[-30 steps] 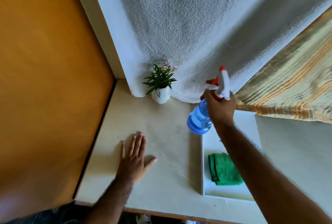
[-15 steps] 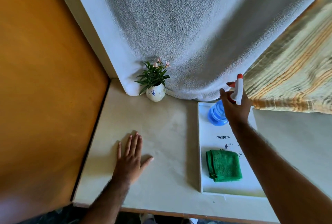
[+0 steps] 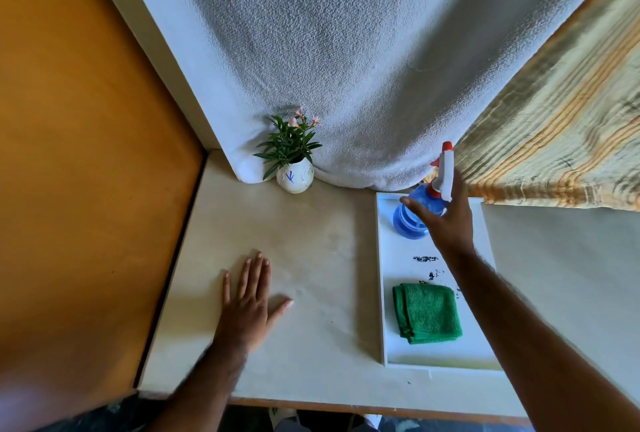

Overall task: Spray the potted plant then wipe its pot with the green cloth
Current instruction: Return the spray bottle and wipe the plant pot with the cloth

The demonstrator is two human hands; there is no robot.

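right hand [image 3: 446, 220] fingers loose around spray bottle [image 3: 414, 215] | left hand [image 3: 249, 303] flat, spread | no readable labels

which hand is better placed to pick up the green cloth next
Probably the right. The right hand is over the white tray, opening off the spray bottle, and the green cloth lies on that same tray. The left hand rests flat on the table, farther away.

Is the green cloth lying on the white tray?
Yes, the folded green cloth lies flat on the white tray, nearer than the blue spray bottle.
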